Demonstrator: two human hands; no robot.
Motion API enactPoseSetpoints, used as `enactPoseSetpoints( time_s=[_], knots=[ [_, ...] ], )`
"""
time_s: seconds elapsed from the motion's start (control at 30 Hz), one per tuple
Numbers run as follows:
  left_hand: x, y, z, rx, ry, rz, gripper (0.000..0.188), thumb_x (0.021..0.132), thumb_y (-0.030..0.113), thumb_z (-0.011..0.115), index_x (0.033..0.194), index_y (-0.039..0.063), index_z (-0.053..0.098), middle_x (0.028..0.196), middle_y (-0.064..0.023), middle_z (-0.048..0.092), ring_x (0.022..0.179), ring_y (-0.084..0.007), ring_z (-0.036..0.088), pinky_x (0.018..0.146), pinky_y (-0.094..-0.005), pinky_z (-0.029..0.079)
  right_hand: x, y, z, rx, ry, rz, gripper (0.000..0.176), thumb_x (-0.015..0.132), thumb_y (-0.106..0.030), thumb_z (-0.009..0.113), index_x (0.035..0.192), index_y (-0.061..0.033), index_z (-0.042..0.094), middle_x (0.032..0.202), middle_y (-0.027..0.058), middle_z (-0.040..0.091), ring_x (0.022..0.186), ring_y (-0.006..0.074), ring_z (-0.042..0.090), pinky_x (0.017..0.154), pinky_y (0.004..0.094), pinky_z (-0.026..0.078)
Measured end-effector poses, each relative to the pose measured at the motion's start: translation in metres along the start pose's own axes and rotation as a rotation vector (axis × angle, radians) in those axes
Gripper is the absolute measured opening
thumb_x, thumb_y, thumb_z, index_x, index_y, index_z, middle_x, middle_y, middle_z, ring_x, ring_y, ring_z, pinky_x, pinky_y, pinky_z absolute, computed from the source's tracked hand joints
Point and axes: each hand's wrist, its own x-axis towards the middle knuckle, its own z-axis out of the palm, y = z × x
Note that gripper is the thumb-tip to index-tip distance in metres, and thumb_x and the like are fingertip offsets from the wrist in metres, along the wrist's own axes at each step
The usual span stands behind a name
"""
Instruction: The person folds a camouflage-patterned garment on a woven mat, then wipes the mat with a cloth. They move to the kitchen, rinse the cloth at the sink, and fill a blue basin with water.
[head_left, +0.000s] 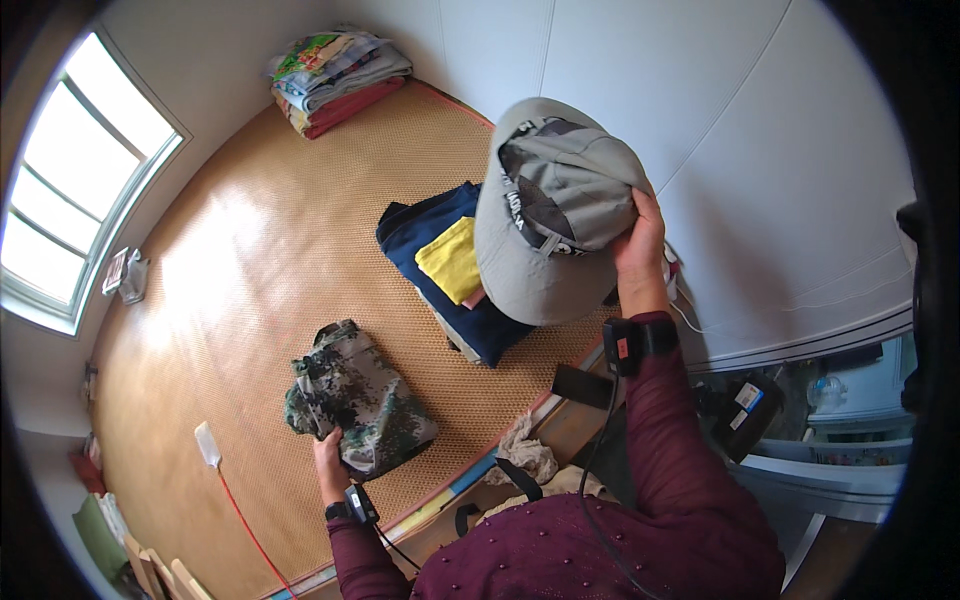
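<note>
My right hand (639, 234) holds up a grey cap (555, 202), its inside turned to view, fingers hidden behind the crown. Behind the cap lies a stack with folded navy cloth (442, 277) and a folded yellow cloth (450, 259) on it; the cap hides part of both. My left hand (330, 454) is at the lower left edge of a folded camouflage garment (367, 405) on the woven mat, thumb on top; its other fingers are hidden.
Folded bedding (337, 79) sits at the mat's far corner. A black phone (582, 386) lies at the near edge, by a crumpled beige cloth (525, 454). A fly swatter (208, 446) is at the left. A wall (720, 150) stands to the right.
</note>
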Motion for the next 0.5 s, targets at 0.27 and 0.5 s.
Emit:
enactPoseSetpoints(
  time_s=[0.27,0.5],
  knots=[
    [-0.004,0.001,0.006,-0.043,0.019,0.039,0.033,0.082,0.010,0.058,0.113,0.001,0.053,0.095,-0.0075,0.063,0.077,-0.0206,0.064,0.068,-0.0321,0.052,0.018,0.063,0.004,-0.320,-0.117,0.186,0.037,0.088,-0.019,0.054,0.121,-0.0032,0.057,0.113,0.0115,0.062,0.100,0.0227,0.059,0.091,0.0341,0.044],
    [-0.079,0.088,0.072,-0.179,-0.089,0.183,0.036,0.083,0.021,0.061,0.113,0.002,0.055,0.100,-0.0073,0.064,0.085,-0.0190,0.064,0.073,-0.0312,0.052,-0.001,0.151,-0.068,-1.361,-0.581,0.365,0.069,0.077,-0.036,0.068,0.133,-0.0030,0.045,0.120,0.0233,0.057,0.110,0.0327,0.057,0.093,0.0376,0.044]
  ],
)
